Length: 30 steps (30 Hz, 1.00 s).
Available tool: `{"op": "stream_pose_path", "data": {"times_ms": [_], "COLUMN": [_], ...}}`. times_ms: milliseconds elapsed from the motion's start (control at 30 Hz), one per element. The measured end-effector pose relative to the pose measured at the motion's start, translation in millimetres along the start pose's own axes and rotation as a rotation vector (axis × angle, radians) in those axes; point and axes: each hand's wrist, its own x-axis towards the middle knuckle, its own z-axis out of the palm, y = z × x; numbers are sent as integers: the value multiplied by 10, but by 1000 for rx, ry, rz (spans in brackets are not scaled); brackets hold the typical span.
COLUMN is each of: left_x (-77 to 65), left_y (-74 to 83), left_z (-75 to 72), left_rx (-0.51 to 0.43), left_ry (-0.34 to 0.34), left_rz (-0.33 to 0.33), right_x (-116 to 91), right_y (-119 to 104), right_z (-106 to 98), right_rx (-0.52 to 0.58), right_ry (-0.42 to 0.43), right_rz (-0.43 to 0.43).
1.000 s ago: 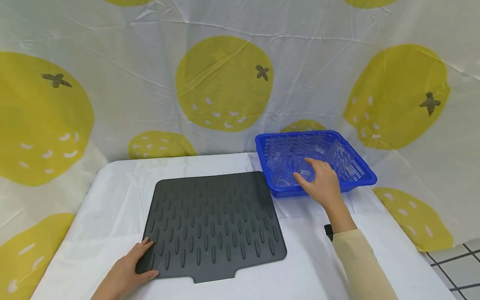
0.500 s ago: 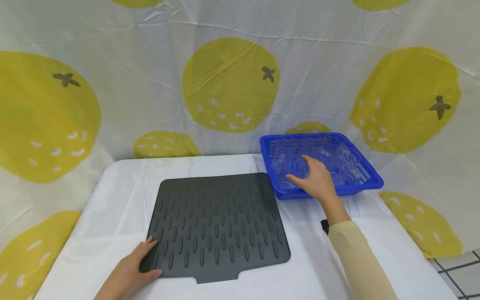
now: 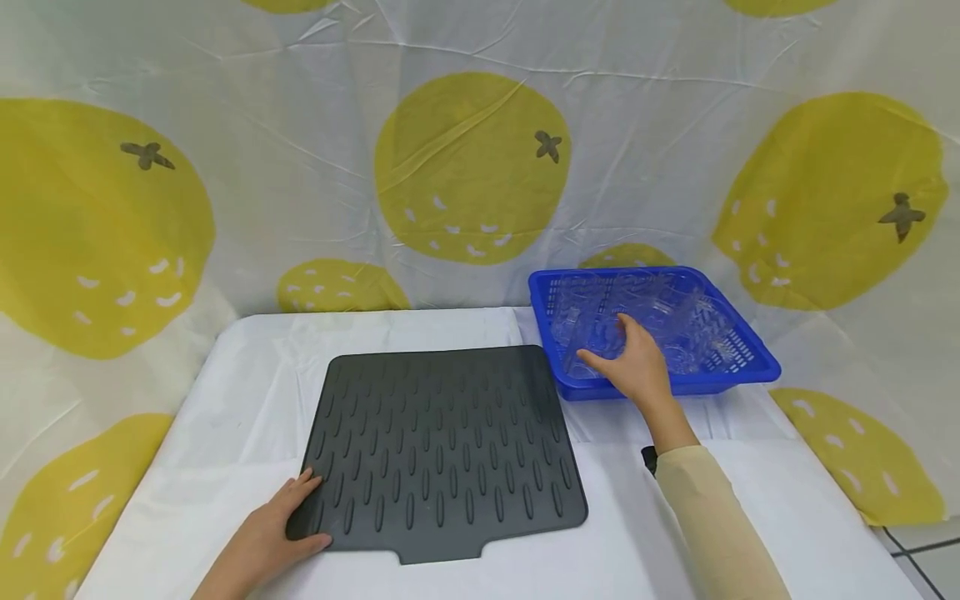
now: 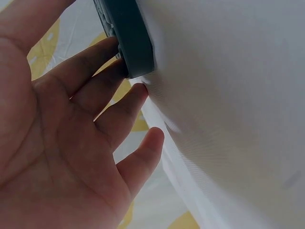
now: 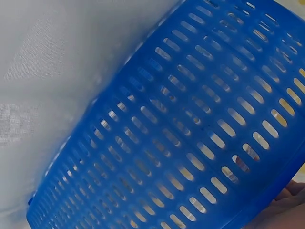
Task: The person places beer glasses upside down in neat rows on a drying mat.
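Note:
A blue plastic basket [image 3: 671,385] with slotted walls stands at the back right, several clear glass-like cups [image 3: 660,304] inside. My right hand [image 3: 637,362] reaches over its near rim, thumb and index finger spread apart beside a clear cup [image 3: 588,321] at the left. In the right wrist view the slotted basket wall [image 5: 157,129] hides most of that hand. At the front left, my left hand [image 3: 266,533] rests at the near left corner of a dark grey ridged mat [image 3: 442,450]. The left wrist view shows its fingers at the edge of the mat [image 4: 136,43].
A white cloth [image 3: 622,533] covers the table under the mat and basket. Behind it hangs a white curtain [image 3: 315,150] with yellow fruit prints. The basket's left side stands close to the mat's far right corner.
My right hand has shifted left over the basket, toward the cup at its left side. The head view has swung slightly left. My left hand stays at the mat's corner.

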Motion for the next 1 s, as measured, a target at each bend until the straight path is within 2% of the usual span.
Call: {"op": "stream_pose_path", "data": {"times_ms": [633, 1000], "left_x": [-19, -27], "left_y": [17, 26], "left_z": [-24, -49], "left_rx": [14, 6], "left_ry": [17, 4], "left_rz": [10, 14], "right_x": [-37, -13], "right_y": [-58, -164], "right_z": [36, -116], "right_rx": [50, 62], "right_ry": [91, 182], "right_rz": [-26, -118]}}
